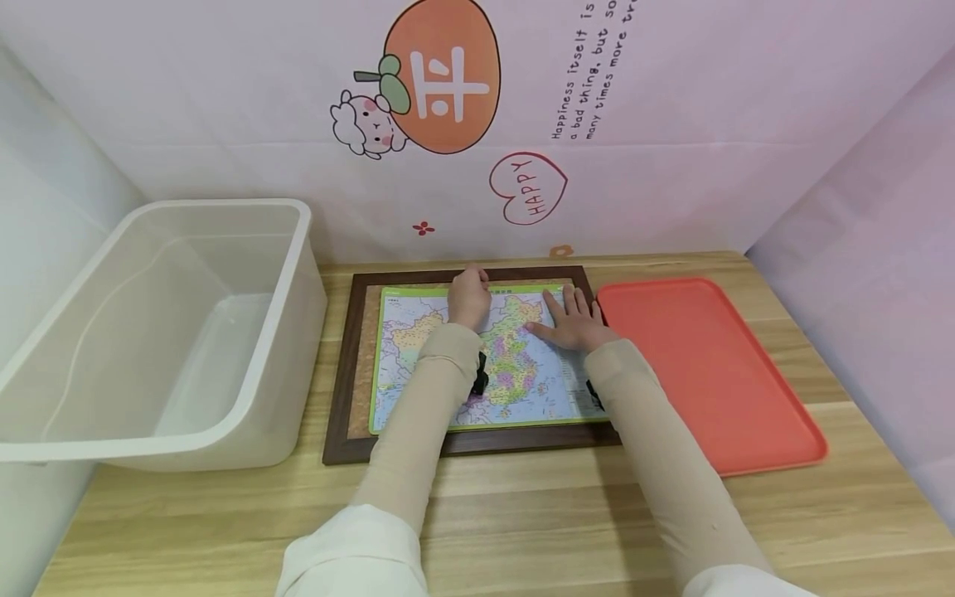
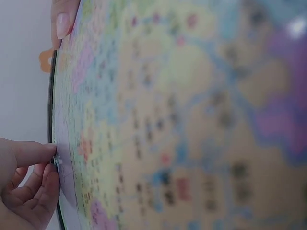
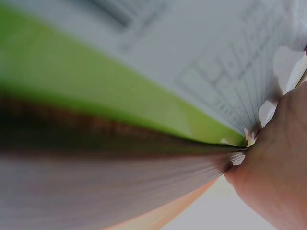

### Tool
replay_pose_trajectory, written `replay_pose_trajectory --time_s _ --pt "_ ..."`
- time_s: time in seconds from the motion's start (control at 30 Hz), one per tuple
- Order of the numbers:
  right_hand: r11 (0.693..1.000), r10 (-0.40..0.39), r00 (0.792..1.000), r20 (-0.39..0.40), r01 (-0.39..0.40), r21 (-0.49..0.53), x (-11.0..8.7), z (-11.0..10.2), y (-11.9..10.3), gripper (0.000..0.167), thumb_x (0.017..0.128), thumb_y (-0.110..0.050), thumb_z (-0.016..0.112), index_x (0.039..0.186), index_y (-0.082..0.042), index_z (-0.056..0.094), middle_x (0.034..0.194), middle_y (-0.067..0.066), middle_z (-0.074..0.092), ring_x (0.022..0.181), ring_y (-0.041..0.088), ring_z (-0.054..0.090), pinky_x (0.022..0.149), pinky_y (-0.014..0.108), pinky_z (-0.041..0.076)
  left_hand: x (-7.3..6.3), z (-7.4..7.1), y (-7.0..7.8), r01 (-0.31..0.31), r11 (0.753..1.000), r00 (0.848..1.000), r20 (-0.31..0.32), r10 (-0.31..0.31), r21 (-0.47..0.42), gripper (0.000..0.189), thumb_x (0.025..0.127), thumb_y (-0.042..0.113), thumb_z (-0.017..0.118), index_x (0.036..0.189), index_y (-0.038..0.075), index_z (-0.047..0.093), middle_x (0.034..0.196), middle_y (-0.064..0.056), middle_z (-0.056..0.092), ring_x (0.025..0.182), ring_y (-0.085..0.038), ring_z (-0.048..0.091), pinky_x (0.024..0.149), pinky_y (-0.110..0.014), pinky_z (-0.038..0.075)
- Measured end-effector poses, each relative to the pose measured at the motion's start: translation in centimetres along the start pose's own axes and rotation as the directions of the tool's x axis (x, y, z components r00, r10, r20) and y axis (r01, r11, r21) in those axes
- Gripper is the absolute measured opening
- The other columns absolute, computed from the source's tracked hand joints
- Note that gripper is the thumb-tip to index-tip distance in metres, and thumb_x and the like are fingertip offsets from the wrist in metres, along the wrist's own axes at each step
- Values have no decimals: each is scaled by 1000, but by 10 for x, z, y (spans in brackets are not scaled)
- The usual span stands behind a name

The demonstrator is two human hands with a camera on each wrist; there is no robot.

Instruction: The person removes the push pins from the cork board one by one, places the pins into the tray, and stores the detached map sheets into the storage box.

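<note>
A map with a green border (image 1: 418, 406) lies on a framed cork board (image 1: 366, 365). My left hand (image 1: 470, 300) is at the map's top edge with its fingers curled. In the left wrist view, the left hand (image 2: 29, 184) pinches a small clear pushpin-like piece (image 2: 57, 159) between thumb and fingers at that edge; its exact shape is mostly hidden. My right hand (image 1: 576, 323) rests spread on the map's upper right part, and the thumb of that right hand (image 2: 64, 24) shows at the top of the left wrist view.
A deep white plastic tub (image 1: 276, 414) stands left of the board. To the right, a red tray (image 1: 709, 373) lies close against the dark frame, partly under my right forearm. Behind the wooden table (image 1: 522, 531) rises a printed wall covering (image 1: 656, 199).
</note>
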State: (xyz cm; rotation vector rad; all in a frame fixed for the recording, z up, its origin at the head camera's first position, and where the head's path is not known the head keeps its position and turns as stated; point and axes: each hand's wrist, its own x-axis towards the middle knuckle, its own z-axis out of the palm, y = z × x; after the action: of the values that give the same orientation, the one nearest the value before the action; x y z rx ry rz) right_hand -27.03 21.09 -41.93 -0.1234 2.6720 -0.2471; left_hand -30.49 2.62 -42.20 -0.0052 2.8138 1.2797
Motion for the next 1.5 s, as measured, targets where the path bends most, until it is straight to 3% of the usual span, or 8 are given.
replay_pose_trajectory --time_s 0.27,0.73,1.13,1.5 --pt "1000 3 1000 15 -4 4 2 1 1 91 90 -72 29 154 -18 -6 158 19 -20 147 37 -19 119 58 -7 0 0 0 -14 1000 1000 -20 14 -26 21 96 0 47 115 4 56 104 -11 63 91 -24 59 82 -35 50" --pt "1000 -2 1000 -2 2 5 1 1 1 86 94 -65 32 154 -16 -5 158 21 -19 146 40 -17 117 61 -6 3 2 -3 -41 997 999 -10 40 -65 25 92 -5 50 115 2 56 111 -14 62 99 -26 59 84 -36 50" --pt "1000 4 1000 2 -4 8 1 1 1 87 93 -68 30 155 -16 -5 159 20 -18 147 38 -17 118 59 -7 3 3 -3 -51 998 999 17 51 -30 22 93 -2 53 115 4 54 108 -13 62 91 -24 58 79 -35 49" --pt "1000 5 1000 9 -5 17 1 0 0 89 92 -69 31 154 -18 -5 158 19 -19 147 38 -19 118 59 -8 4 3 -1 -38 998 999 33 40 -55 25 94 -1 54 119 2 51 102 -11 58 86 -22 52 75 -32 45"
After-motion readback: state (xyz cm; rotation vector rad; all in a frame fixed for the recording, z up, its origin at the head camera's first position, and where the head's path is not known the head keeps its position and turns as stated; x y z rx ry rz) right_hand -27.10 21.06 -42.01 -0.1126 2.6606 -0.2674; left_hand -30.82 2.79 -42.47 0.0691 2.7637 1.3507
